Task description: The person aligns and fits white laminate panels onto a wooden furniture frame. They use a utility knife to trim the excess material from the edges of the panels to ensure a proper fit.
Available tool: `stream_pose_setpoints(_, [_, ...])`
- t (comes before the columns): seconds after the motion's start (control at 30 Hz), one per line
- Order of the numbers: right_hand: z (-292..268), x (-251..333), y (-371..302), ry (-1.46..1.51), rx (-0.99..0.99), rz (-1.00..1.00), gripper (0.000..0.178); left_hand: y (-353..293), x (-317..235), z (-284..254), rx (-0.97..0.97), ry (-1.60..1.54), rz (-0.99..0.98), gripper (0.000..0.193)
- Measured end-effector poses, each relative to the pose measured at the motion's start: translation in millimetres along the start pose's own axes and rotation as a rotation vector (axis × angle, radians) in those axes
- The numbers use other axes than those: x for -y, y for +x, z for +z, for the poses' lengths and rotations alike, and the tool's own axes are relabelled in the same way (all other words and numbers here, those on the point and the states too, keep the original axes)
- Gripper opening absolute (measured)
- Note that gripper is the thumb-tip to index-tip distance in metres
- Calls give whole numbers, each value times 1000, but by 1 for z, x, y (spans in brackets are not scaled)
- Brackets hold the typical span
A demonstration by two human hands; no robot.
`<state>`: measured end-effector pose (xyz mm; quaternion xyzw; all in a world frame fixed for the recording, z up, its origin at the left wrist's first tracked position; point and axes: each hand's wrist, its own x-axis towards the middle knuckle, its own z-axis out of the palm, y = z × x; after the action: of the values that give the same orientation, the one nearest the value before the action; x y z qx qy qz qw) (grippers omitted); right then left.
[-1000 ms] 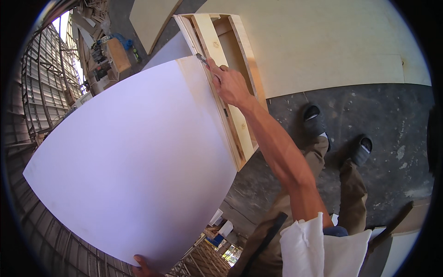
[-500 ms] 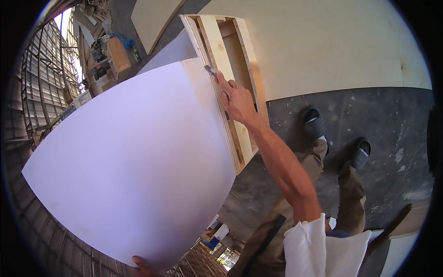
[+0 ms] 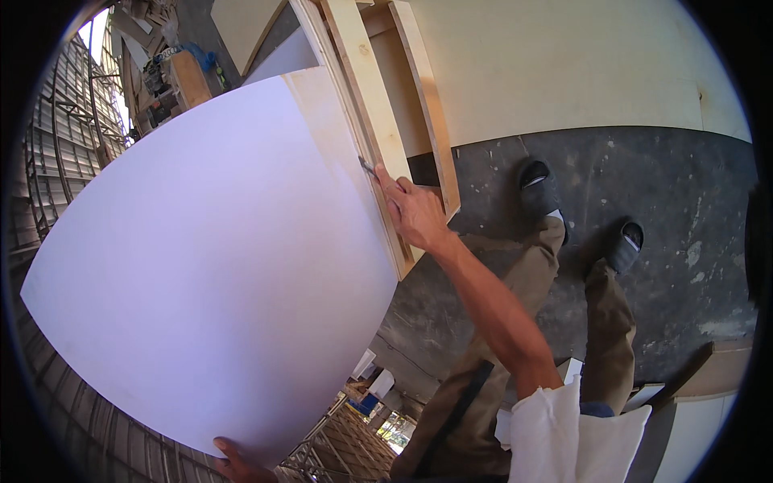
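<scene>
A large white sheet spreads across the left and middle, with a tan smeared strip along its edge by the wooden frame. My right hand is closed around a small scraper, its dark flat end at the sheet's edge beside the frame. That hand is over the pale wooden frame, which has long slats and open gaps between them. At the lower left, my left hand grips the sheet's rim, a finger on its face; the rest of that hand is partly hidden.
A big pale board lies beyond the frame. My feet in dark slippers stand on the grey floor. Offcuts and tools lie at the far left. More boards lean at the lower right.
My right hand and the scraper have moved down along the sheet's edge toward the frame's near end. The view has shifted slightly. My left hand keeps its hold on the sheet.
</scene>
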<state>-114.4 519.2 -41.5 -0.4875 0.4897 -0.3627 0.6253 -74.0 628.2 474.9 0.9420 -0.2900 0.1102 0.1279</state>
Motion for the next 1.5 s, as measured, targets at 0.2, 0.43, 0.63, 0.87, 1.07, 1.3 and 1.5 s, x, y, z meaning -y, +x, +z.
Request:
stream_pose_setpoints(0.2, [31,-21,-102,-36,193,91,73,3,9,-7,-142,77,-34,65])
stream_pose_setpoints(0.43, [46,-31,-161,-76,342,119,72,-1,0,-4,-197,86,-43,64])
stream_pose_setpoints(0.63, [58,-46,-205,-144,538,69,65,-4,0,-15,-132,75,-45,67])
stream_pose_setpoints(0.87, [51,-95,-273,-365,1051,189,53,-17,-1,4,-114,119,-101,65])
stream_pose_setpoints(1.07, [10,-89,-253,-314,532,475,47,32,11,-35,-2,134,20,59])
stream_pose_setpoints(1.3, [-81,-61,-86,-338,-266,104,36,55,12,-85,53,124,291,50])
stream_pose_setpoints(1.5, [-160,-17,10,79,-335,357,26,79,40,-132,41,-10,124,46])
